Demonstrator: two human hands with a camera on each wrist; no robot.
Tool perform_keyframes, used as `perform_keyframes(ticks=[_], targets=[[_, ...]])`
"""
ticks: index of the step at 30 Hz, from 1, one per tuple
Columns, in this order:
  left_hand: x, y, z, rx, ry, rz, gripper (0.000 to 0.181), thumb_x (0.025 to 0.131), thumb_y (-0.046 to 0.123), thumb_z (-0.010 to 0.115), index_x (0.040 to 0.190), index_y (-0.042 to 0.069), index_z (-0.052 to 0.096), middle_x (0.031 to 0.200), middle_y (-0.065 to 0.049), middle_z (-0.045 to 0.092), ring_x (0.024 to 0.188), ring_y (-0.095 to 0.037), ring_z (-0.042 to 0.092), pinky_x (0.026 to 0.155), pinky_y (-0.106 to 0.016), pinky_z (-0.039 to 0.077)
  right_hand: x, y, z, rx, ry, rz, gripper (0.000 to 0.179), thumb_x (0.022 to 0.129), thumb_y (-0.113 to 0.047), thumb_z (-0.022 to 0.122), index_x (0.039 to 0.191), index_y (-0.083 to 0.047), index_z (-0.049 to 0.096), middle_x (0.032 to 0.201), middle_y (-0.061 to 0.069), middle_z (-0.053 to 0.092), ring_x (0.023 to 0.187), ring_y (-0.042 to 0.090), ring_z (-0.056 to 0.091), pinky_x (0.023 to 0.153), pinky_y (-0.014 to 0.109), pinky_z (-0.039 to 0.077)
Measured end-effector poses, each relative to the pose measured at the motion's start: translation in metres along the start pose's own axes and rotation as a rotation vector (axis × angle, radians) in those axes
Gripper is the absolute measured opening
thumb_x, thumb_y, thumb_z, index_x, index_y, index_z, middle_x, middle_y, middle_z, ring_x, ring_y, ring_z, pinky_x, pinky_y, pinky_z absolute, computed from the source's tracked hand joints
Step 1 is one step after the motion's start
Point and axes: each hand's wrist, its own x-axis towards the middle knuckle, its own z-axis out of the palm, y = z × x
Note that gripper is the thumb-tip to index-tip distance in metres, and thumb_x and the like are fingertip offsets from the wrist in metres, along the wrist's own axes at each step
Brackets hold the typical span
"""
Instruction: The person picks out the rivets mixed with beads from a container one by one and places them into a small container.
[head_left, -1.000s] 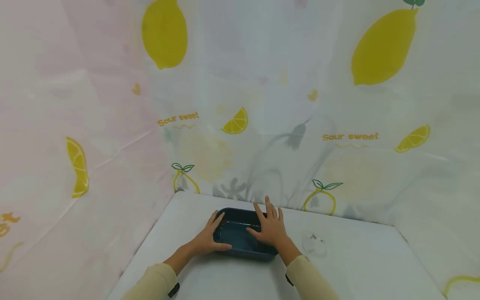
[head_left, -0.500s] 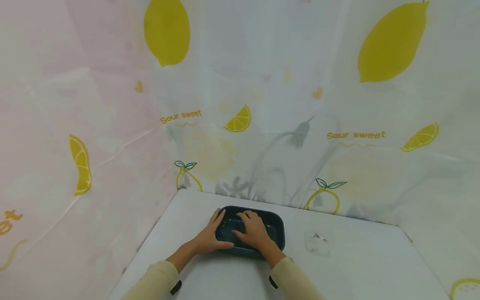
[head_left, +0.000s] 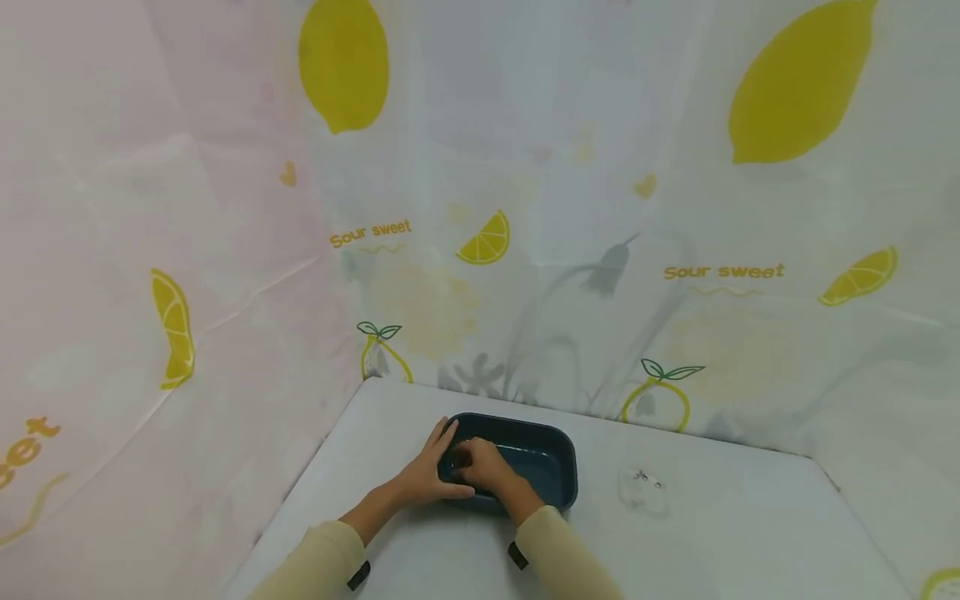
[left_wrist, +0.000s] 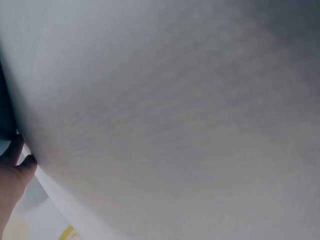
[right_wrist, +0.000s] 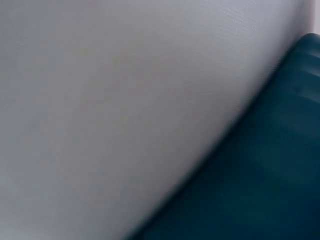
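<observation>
A dark blue rectangular dish (head_left: 536,467) sits on the white table. My left hand (head_left: 423,477) lies at its left end, fingers straight along the far-left rim and thumb stretched along the front rim. Only the fingertips of that hand show at the left edge of the left wrist view. My right hand (head_left: 486,465) reaches inside the dish's left part, its fingers curled down near the floor. Whatever lies between those fingers is hidden. In the right wrist view the dish's outer wall (right_wrist: 260,170) fills the lower right, and no hand shows there.
To the right of the dish lies a small clear, see-through item (head_left: 642,493) with a few dark marks. The white table (head_left: 720,517) meets a lemon-printed curtain (head_left: 555,333) at its back and sides.
My right hand has moved left from the dish's right side into its left end, its spread fingers now curled. Small coloured specks seen there earlier are covered. The left hand has stayed.
</observation>
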Motion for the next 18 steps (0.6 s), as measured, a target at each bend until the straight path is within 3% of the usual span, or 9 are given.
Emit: perform_keyframes(ticks=[12,18], targets=[[-0.0009,0.0057,0.0001,-0.019,-0.006,0.011,0.113,0.08,0.05,0.079,0.161,0.014,0.007,0.166,-0.021,-0.006,0.151,-0.046,0.008,0.109,-0.068,0.028,0.0031,-0.0053,-0.0001,-0.045,-0.009,0.078,0.01,0.087,-0.009,0.073,0.097,-0.007,0.076,0.095,0.005,0.076,0.091,0.02,0.071,0.078,0.032,0.057],[0.0009,0.0023,-0.0004,-0.012,-0.004,0.007,0.115,0.079,0.052,0.079,0.161,0.015,0.007,0.165,-0.021,-0.006,0.151,-0.046,0.009,0.109,-0.068,0.028,0.0036,-0.0082,0.0009,-0.07,-0.015,0.112,0.006,0.087,-0.009,0.073,0.093,-0.009,0.073,0.086,0.002,0.073,0.079,0.015,0.067,0.07,0.029,0.054]])
